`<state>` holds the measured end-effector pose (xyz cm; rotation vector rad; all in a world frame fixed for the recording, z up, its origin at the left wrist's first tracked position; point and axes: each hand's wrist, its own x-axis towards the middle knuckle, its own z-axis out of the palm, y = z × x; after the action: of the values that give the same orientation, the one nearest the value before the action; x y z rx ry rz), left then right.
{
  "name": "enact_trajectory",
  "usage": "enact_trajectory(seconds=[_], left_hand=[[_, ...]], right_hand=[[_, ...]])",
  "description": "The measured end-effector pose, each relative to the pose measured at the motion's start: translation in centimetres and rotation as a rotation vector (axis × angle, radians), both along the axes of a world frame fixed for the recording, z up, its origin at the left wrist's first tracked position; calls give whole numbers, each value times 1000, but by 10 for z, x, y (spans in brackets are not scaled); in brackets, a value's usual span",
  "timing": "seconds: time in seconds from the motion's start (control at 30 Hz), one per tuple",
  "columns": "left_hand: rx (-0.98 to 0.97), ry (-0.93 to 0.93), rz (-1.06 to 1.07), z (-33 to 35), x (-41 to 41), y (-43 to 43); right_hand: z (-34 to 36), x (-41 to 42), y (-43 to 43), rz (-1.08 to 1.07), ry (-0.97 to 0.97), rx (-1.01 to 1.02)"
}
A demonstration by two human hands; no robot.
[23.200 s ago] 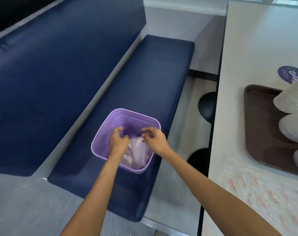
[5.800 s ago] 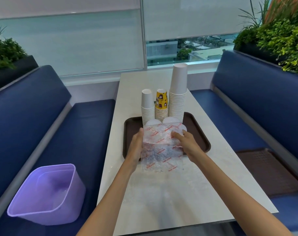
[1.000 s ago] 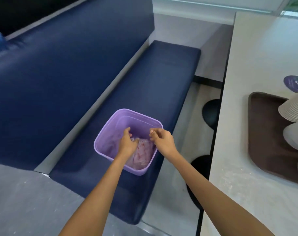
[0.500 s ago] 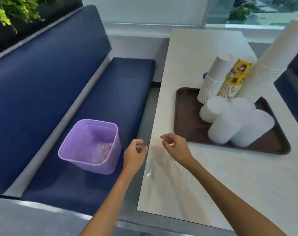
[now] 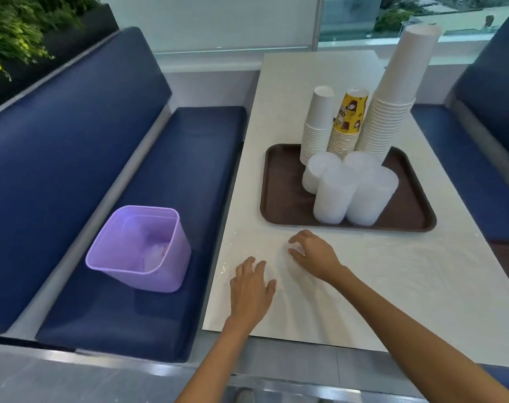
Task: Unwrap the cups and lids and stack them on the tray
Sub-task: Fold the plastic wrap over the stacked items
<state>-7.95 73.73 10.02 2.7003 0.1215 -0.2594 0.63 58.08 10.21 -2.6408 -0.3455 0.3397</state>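
Standing on the tray (image 5: pixel 279 196), the cups (image 5: pixel 392 117) and the lids (image 5: pixel 334 196) are stacked with no wrapper on them, cups at the back and lids in front. Both hands were down in the purple bin (image 5: pixel 172 274) with the crumpled wrapper (image 5: pixel 157 253) a second ago. Now they are back over the surface (image 5: pixel 407 286) near the tray. The left hand (image 5: pixel 252 289) lies flat with fingers spread and the right hand (image 5: pixel 314 254) is loosely curled, each holding nothing. With the wrapper binned, the task looks about done.

cup stacks (image 5: pixel 392 117) on tray (image 5: pixel 279 199) far side: bases hidden behind lid stacks (image 5: pixel 334 196) | bin (image 5: pixel 166 271) left of tray: pale contents too blurred to identify | bench (image 5: pixel 488 91) right of tray: cut off by picture edge
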Motion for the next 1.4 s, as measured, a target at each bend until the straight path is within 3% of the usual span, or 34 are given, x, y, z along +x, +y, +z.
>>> enact_trajectory(seconds=[0.17,0.33,0.57,0.97,1.1,1.27,1.4], left_hand=[[144,75,-124,-7,-9,2],[150,56,-182,-10,-15,7],[109,38,-203,-11,-20,11],[70,16,-229,-15,-17,17],[-104,-53,-178,-17,-13,22],[-475,-312,146,-11,-12,25],[-770,-261,412,3,-6,18]], right_hand=[[-1,0,-1,-23,-35,-68],[-6,-1,5,-23,-19,-234],[-8,1,14,-201,61,-64],[2,11,0,-282,321,114],[10,10,-10,-250,408,215],[37,4,-30,-235,512,562],[69,-2,-43,-196,468,705]])
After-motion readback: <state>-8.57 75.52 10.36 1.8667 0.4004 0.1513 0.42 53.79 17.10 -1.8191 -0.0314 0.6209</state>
